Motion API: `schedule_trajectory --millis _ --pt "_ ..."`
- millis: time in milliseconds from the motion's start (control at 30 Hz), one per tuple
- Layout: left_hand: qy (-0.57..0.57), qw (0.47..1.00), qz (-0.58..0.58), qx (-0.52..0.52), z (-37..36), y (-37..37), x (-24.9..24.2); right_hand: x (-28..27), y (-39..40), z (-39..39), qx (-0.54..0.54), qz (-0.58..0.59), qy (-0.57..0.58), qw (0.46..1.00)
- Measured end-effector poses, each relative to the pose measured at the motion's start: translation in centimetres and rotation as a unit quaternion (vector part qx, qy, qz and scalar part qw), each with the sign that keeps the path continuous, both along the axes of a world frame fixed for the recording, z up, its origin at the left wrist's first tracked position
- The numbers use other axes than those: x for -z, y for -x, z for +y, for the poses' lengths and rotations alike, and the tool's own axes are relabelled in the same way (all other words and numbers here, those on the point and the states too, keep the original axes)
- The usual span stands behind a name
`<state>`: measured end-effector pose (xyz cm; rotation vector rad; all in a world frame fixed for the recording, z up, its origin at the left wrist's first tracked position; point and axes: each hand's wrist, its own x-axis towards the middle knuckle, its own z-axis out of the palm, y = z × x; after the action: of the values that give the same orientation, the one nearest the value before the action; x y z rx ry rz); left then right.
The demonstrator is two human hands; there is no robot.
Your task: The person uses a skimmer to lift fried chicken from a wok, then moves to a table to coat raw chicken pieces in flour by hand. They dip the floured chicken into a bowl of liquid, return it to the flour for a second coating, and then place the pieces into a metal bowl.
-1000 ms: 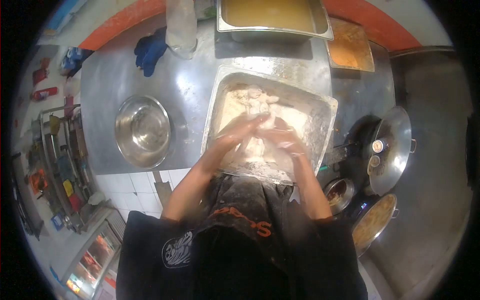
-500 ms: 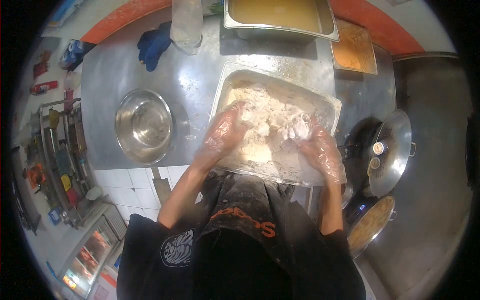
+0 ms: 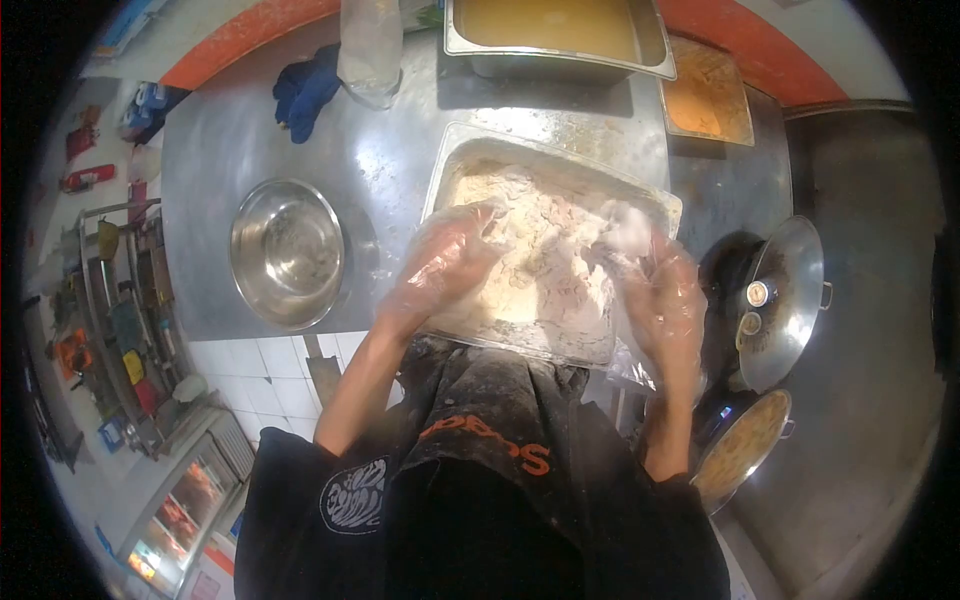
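Observation:
A rectangular metal pan holds a bed of pale flour with lumps in it. Both my hands wear clear plastic gloves. My left hand is over the pan's left side, its fingers curled at the flour; what they hold, if anything, is hidden. Above the right side, my right hand is closed on a flour-coated lump, white and smeared by motion. I cannot make out what lies under its coating.
An empty steel bowl sits to the left on the metal table. Behind the pan are a deep container of yellowish liquid, a tray of orange powder, a dark blue cloth and a plastic bag. Two woks stand right.
My right hand has moved to the right and lifted the floury lump toward the pan's right rim. The left hand has shifted only slightly.

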<state>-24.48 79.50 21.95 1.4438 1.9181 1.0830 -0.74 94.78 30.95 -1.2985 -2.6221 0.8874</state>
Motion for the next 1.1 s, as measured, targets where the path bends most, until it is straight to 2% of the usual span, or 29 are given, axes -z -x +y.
schedule_trajectory --millis 100,133,200,267,300,333,367,400,433,500,533,567,633,667,700,767,800,900,1000,1100 --pt "0.152 0.988 -0.034 -0.009 0.4 -0.1 -0.5 1.7 1.1 1.0 -0.043 -0.067 -0.03 0.996" --pt "0.177 0.984 -0.003 0.008 0.5 -0.5 0.7 4.9 0.7 0.4 -0.055 -0.078 -0.068 0.993" --pt "0.225 0.972 0.061 0.039 0.8 -1.2 4.3 8.4 1.5 -0.6 -0.025 -0.073 0.059 0.995" --pt "0.29 0.955 0.022 0.065 1.5 -2.1 5.0 13.2 3.0 -4.5 -0.081 -0.094 0.014 0.992" --pt "0.324 0.943 0.002 0.077 1.6 -2.4 5.2 16.9 2.3 -6.2 -0.13 -0.111 -0.055 0.984" --pt "0.35 0.932 -0.037 0.084 1.7 -2.3 4.9 17.9 3.2 -7.5 -0.174 -0.126 -0.129 0.968" --pt "0.37 0.921 -0.075 0.093 2.1 -2.1 4.6 18.6 3.6 -7.5 -0.173 -0.125 -0.066 0.975" --pt "0.388 0.909 -0.112 0.101 2.5 -1.8 4.3 18.7 2.8 -6.5 -0.173 -0.146 0.106 0.968" --pt "0.367 0.913 -0.163 0.073 2.5 -1.5 2.9 13.9 4.7 -4.7 -0.146 -0.181 0.264 0.936" --pt "0.315 0.911 -0.264 0.015 2.5 -0.5 0.2 11.6 4.8 -3.2 -0.102 -0.158 0.315 0.93" --pt "0.265 0.92 -0.289 -0.015 2.2 -0.4 0.7 11.0 4.5 -2.8 -0.084 -0.148 0.343 0.924" --pt "0.216 0.923 -0.313 -0.047 1.8 -0.3 1.4 10.4 4.2 -2.2 -0.004 -0.096 0.389 0.916" --pt "0.136 0.948 -0.274 -0.083 1.0 -0.3 2.5 9.2 4.0 -1.2 0.046 -0.046 0.322 0.944" --pt "0.103 0.968 -0.212 -0.083 1.0 -0.3 2.7 8.5 3.9 -0.7 0.073 -0.019 0.286 0.955" --pt "0.069 0.983 -0.147 -0.08 1.0 -0.3 2.8 7.7 3.6 -0.1 0.053 -0.032 0.25 0.966" --pt "0.087 0.977 -0.182 -0.073 1.5 -0.2 2.5 6.2 2.9 1.3 0.018 -0.058 0.173 0.983" --pt "0.097 0.972 -0.2 -0.07 1.6 -0.2 2.3 6.0 2.6 1.9 0.035 -0.055 0.188 0.98" --pt "0.137 0.982 -0.108 -0.067 2.0 0.0 4.2 5.0 3.3 3.3 0.084 -0.059 0.222 0.97" --pt "0.213 0.976 -0.036 -0.025 3.2 -0.2 4.3 4.5 5.3 2.5 0.011 -0.205 0.17 0.964" --pt "0.37 0.928 0.039 0.013 4.7 -1.1 3.2 9.6 5.5 -1.0 -0.042 -0.244 0.185 0.951"
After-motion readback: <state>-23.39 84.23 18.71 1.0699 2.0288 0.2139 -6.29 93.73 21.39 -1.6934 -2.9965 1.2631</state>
